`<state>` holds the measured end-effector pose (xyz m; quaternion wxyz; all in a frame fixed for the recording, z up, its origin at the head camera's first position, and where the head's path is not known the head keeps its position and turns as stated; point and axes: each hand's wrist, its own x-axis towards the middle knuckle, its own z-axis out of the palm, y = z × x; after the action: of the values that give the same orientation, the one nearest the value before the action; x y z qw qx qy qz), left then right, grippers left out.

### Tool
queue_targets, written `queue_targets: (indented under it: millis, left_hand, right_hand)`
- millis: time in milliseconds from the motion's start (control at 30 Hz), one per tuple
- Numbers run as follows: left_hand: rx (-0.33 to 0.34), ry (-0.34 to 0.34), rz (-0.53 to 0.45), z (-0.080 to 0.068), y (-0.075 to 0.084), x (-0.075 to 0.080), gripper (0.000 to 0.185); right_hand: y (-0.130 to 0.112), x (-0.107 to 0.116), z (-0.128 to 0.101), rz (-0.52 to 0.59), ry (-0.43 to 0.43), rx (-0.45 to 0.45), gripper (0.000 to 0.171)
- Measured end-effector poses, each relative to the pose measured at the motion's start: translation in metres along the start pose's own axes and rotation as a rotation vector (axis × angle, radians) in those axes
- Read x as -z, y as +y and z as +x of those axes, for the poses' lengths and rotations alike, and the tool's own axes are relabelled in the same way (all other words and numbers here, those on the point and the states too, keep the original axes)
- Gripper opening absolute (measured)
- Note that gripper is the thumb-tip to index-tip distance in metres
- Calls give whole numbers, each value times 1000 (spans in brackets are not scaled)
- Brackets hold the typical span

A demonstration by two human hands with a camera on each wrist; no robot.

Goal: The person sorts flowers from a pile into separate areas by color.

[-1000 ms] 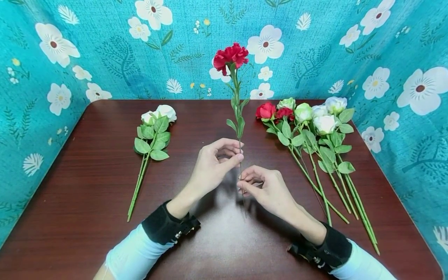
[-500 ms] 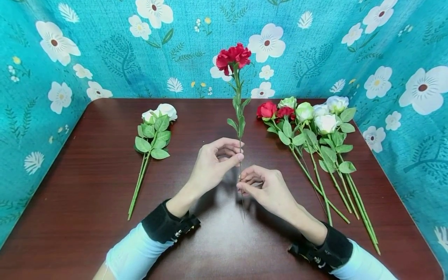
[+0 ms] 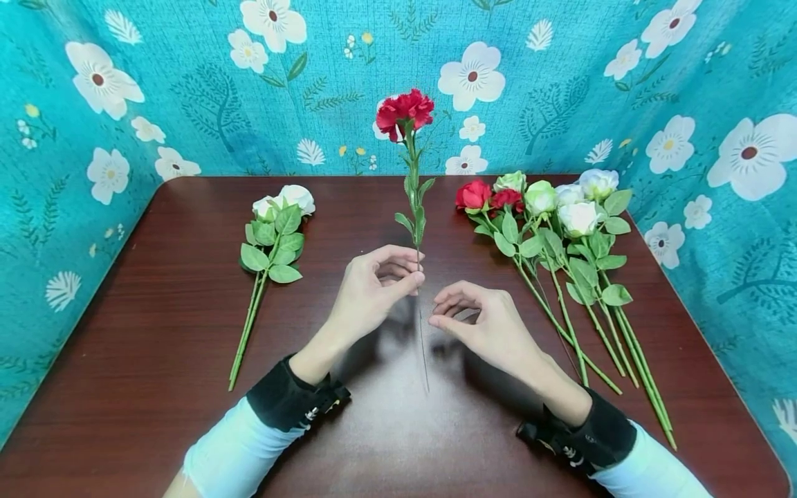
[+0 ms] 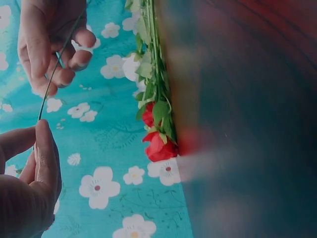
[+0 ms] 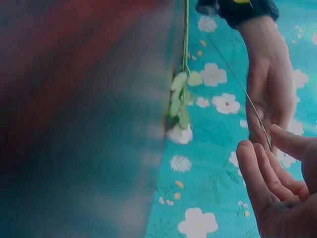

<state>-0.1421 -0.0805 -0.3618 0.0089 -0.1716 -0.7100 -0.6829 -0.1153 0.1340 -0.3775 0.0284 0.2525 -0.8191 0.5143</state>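
Note:
A red carnation (image 3: 405,114) stands upright over the middle of the table, its leafy stem thinning to a bare wire below. My left hand (image 3: 367,290) pinches that wire between thumb and fingers, just under the lowest leaves. To the right, my right hand (image 3: 488,325) has come off the stem; its fingers are loosely bent around nothing. In the right wrist view, a gap shows between the thumb and fingers of the right hand (image 5: 277,193). The left wrist view shows the left hand (image 4: 37,173) at the wire's upper part.
Two white roses (image 3: 292,200) lie on the left of the brown table (image 3: 156,311). On the right is a spread of flowers with a red rose (image 3: 473,195), white roses (image 3: 579,220) and greenish ones (image 3: 539,199). A turquoise floral curtain (image 3: 367,62) encloses the table.
My right hand has let go of the wire stem and moved slightly right. The carnation has shifted a little left and down with my left hand.

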Motion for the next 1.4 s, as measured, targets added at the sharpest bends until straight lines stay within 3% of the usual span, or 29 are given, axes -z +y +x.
queue_targets:
  millis: [500, 867, 1100, 1400]
  left_hand:
    - [144, 20, 297, -8, -9, 38, 21]
    - [275, -16, 371, -11, -16, 57, 20]
    - [315, -50, 453, -12, -20, 65, 22]
    - [405, -90, 425, -12, -29, 75, 25]
  right_hand:
    - [4, 29, 3, -122, -2, -31, 19]
    - [12, 47, -8, -270, -53, -86, 20]
    - [22, 58, -16, -367, -85, -136, 20]
    - [27, 75, -24, -646, -181, -222, 23]
